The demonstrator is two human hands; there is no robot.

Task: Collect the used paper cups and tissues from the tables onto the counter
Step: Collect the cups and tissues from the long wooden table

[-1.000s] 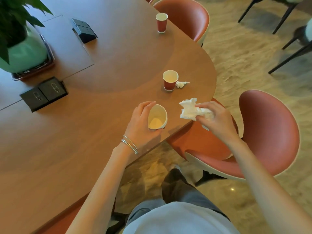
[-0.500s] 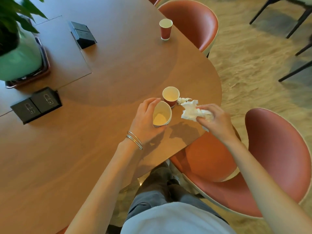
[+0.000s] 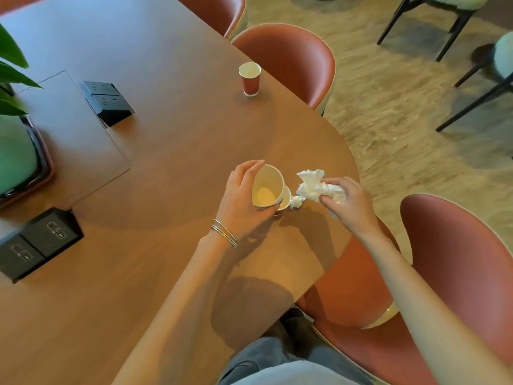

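Your whole view has slid forward along the surface (image 3: 144, 168) since a second ago, so the standing cup (image 3: 286, 201) that sat well ahead of your hands now lies right under them. That puts the next pickup within reach, and stacking looks like the step in hand.

Your left hand (image 3: 241, 198) has carried its held cup (image 3: 267, 187) over that standing cup; the fingers (image 3: 249, 166) wrap its wall, the mouth tips up toward you and its long axis leans with the base down toward the standing cup's mouth, which it now mostly hides. I cannot tell whether the two touch yet.

Your right hand (image 3: 349, 201) sits just right of the standing cup, fingers closed on a crumpled tissue (image 3: 312, 184). A smaller tissue wad (image 3: 297, 202) lies on the surface against that cup's right side, not yet collected.

Far beyond the standing cup, near the surface's edge, another cup (image 3: 249, 79) stands upright, mouth up, untouched.
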